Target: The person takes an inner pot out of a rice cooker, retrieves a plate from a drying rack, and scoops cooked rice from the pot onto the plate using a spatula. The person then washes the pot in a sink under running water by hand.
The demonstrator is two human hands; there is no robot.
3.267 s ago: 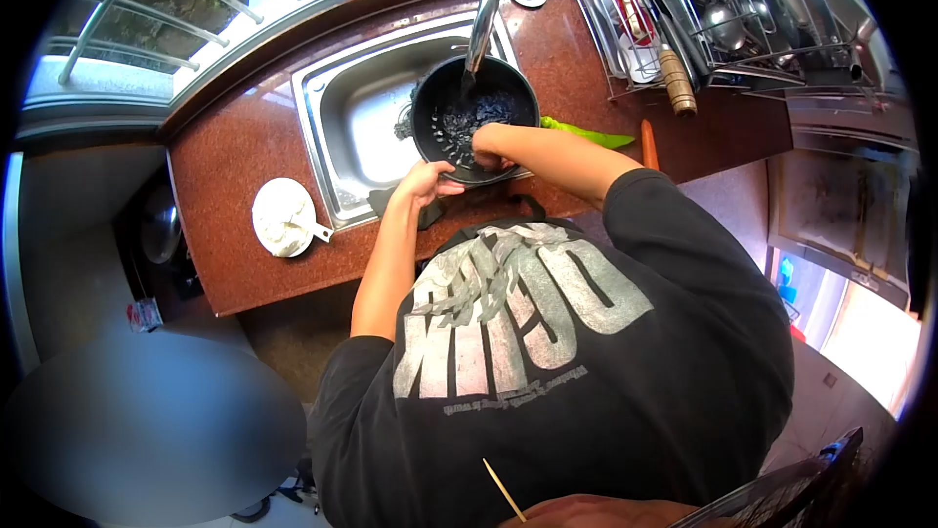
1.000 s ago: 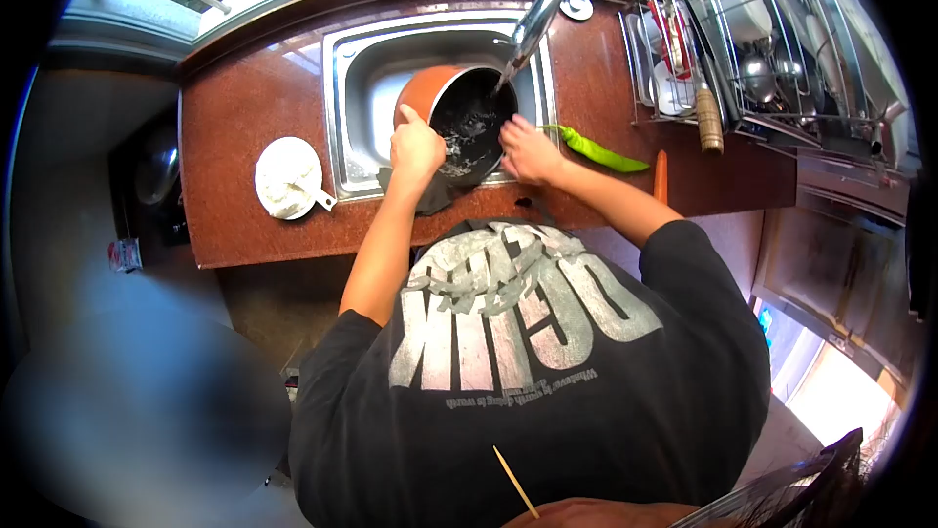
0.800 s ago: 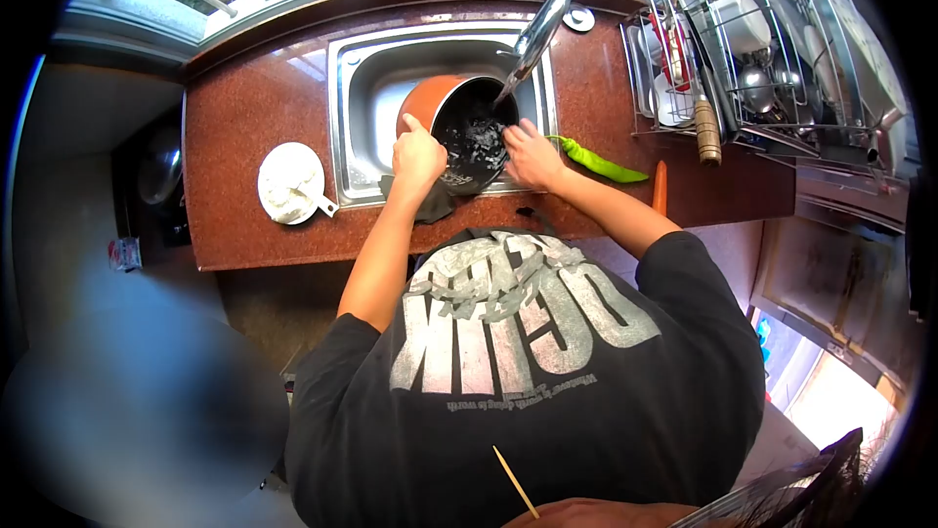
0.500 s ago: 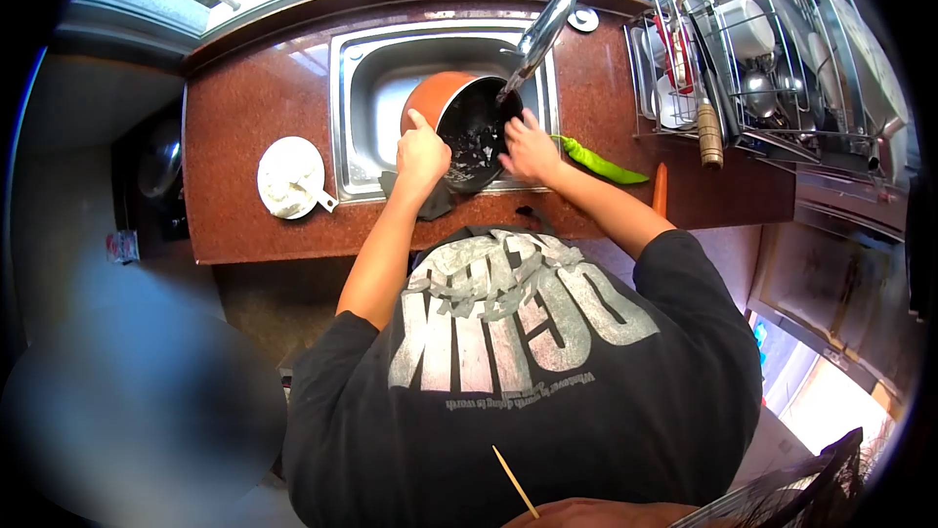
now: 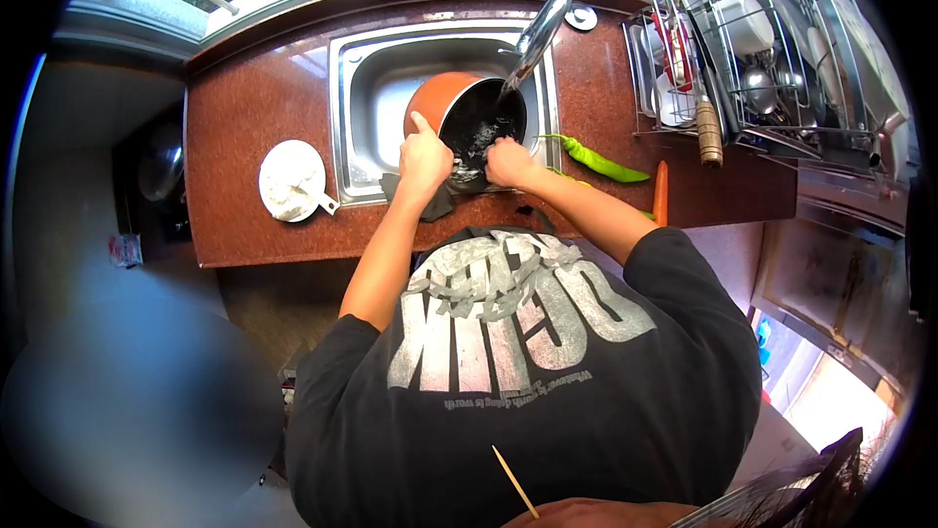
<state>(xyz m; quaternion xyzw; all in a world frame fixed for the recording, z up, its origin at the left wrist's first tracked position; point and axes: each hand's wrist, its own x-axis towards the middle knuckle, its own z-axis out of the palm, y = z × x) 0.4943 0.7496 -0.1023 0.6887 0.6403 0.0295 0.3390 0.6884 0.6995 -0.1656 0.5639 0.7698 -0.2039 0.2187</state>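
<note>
An orange pot point(image 5: 437, 96) with a dark inside is tilted over the sink point(image 5: 376, 74), its mouth turned to the right. Water runs from the chrome faucet point(image 5: 543, 28) into it, and the water inside looks stirred up. My left hand point(image 5: 426, 159) grips the pot's near left rim, thumb up along the outer wall. Inside the mouth, at the lower right, my right hand point(image 5: 509, 163) is closed with curled fingers. Whatever those fingers hold, if anything, is hidden. A dark cloth point(image 5: 438, 204) lies at the sink's front edge below my left hand.
Right of the sink lie a green chili pepper point(image 5: 604, 162) and a carrot point(image 5: 661, 194). A wire dish rack point(image 5: 635, 88) with dishes and utensils stands beyond them. On the left counter sits a white bowl point(image 5: 291, 176) with pale contents. A small white lid-like disc point(image 5: 581, 18) rests behind the faucet.
My right hand has moved from the pot's right rim to inside its mouth, and its fingers have curled. The left hand keeps its grip; the pot has barely shifted.
</note>
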